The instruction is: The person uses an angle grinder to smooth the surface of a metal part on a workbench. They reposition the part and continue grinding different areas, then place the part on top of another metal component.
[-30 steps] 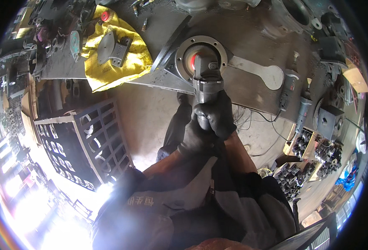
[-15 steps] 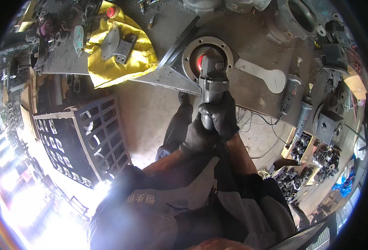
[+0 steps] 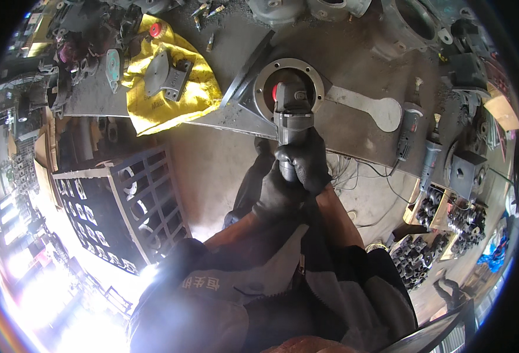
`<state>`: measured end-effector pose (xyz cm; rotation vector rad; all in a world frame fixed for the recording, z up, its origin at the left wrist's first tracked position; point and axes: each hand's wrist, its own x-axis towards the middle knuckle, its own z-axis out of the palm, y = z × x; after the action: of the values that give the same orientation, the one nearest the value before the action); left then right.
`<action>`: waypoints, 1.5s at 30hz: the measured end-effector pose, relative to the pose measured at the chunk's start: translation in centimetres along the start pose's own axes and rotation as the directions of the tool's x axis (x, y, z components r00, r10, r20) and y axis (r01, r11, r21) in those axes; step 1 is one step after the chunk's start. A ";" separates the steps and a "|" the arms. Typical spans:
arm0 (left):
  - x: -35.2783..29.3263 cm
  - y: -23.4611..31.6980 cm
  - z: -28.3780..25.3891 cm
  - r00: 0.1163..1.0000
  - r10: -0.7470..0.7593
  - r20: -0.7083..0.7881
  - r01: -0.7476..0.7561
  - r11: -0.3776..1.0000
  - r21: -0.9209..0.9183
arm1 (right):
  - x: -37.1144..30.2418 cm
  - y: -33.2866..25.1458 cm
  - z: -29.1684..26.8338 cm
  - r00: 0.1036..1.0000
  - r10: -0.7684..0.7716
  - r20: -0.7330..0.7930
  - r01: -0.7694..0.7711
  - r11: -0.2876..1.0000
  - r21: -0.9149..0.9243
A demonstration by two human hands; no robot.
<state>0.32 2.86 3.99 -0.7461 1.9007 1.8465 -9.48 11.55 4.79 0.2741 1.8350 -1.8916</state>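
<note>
Both my hands, in dark gloves, are wrapped round the body of a grey angle grinder point(image 3: 295, 122). My left hand point(image 3: 276, 191) grips low on it, and my right hand point(image 3: 311, 165) closes over it from the right side. The grinder's head reaches into a round metal flange ring point(image 3: 263, 79) with bolt holes in its rim. A bit of a red disc point(image 3: 275, 92) shows at the left of the head; the rest of it is hidden. The flange joins a dark angled metal plate point(image 3: 248, 112) at the bench's front edge.
On the metal bench point(image 3: 230, 35) lie a yellow sack point(image 3: 200, 88) with a metal bracket point(image 3: 168, 76) on it, a flat round-ended metal piece point(image 3: 383, 115), and two more power tools point(image 3: 409, 120) at the right. A slotted metal crate point(image 3: 118, 206) stands at the left, boxes of parts point(image 3: 427, 206) at the right.
My view has shifted slightly. The grinder head sits a little further left within the flange ring, and both hands still hold the tool.
</note>
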 end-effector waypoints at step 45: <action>1.5 -1.0 -1.0 0.920 0.293 0.260 -0.344 0.922 0.180 | -2.3 0.9 -0.9 0.954 -0.121 -0.276 0.094 0.990 -0.109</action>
<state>-0.11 1.71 2.34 -0.1437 2.1223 1.7644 -7.28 12.95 4.99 0.4389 2.1608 -1.9102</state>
